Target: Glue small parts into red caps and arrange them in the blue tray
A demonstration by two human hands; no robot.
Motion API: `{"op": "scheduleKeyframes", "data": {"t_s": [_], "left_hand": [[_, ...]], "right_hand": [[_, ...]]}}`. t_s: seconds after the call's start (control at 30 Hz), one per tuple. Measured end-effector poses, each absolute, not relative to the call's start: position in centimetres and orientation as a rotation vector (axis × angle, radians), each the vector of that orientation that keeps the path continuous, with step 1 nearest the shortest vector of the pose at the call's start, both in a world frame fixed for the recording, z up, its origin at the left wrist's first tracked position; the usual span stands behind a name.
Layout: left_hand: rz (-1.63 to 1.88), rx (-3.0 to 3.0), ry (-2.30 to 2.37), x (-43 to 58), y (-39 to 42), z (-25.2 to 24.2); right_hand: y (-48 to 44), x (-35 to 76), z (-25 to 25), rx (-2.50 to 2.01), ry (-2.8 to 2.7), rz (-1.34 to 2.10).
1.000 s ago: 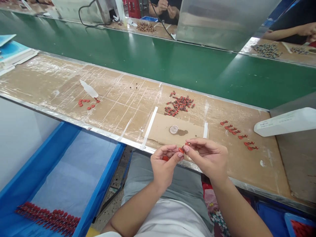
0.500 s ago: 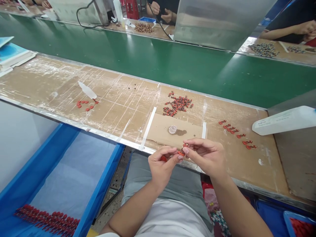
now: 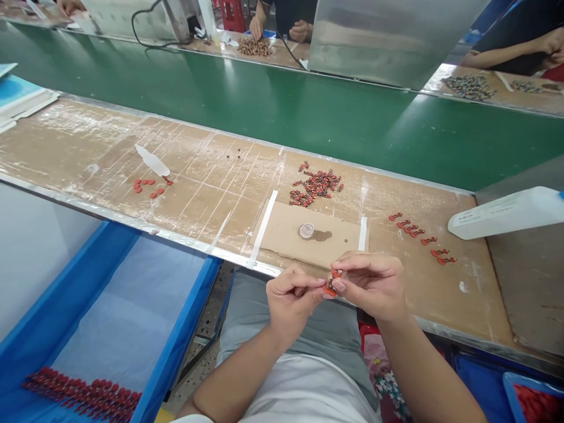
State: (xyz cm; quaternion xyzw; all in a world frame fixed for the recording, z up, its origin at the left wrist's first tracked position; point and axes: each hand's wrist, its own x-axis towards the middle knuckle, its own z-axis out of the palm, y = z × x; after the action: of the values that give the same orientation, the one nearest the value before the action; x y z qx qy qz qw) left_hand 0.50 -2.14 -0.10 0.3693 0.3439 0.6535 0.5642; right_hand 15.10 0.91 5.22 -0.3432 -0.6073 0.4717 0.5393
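My left hand [image 3: 291, 299] and my right hand [image 3: 372, 282] meet at the near edge of the bench, both pinched on one small red part [image 3: 330, 285] with a red disc at its end. A loose heap of the same red parts [image 3: 315, 188] lies beyond a taped cardboard pad [image 3: 286, 232] that carries a small clear cap [image 3: 307, 230]. To the right, several finished red parts [image 3: 418, 235] lie in a row on the bench. Far to the left lies a scatter of red discs [image 3: 150, 187] beside a clear dropper bottle [image 3: 152, 161].
A green conveyor belt [image 3: 282, 111] runs behind the bench. A blue bin [image 3: 171, 346] at lower left holds rows of red parts. A white bottle [image 3: 506, 212] lies at the right. Other people's hands [image 3: 302, 29] work at the far bench, where metal panels stand.
Both hands have dropped slightly toward me, still pinching the small red part together. A person's hand across the belt has moved to a pile of parts.
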Motion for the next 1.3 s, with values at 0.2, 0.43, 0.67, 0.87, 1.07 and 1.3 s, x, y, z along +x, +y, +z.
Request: {"op": "scheduleKeyframes", "data": {"t_s": [0.2, 0.43, 0.67, 0.87, 1.07, 1.3], "left_hand": [[1.521, 0.874, 0.811, 0.6, -2.0, -0.4], [1.624, 1.176, 0.805, -0.5, -2.2, 0.5], [1.581, 1.251, 0.847, -0.8, -3.0, 0.5], [1.585, 1.292, 0.810, -0.9, -3.1, 0.8], [1.636, 1.397, 0.826, -0.9, -3.0, 1.5], [1.700, 1.514, 0.828, -1.0, -2.7, 2.1]], "right_hand": [[0.9, 15.1, 5.2, -0.877, -1.458, 1.104], [1.2, 15.4, 5.7, -0.713, -1.562, 1.013], [1.1, 15.6, 5.5, -0.730, -1.589, 0.970], [0.9, 16.1, 5.8, -0.662, -1.616, 1.036], [1.0, 16.5, 5.8, -0.754, -1.616, 1.154], [0.9, 16.6, 5.3, -0.685, -1.562, 1.191]]}}
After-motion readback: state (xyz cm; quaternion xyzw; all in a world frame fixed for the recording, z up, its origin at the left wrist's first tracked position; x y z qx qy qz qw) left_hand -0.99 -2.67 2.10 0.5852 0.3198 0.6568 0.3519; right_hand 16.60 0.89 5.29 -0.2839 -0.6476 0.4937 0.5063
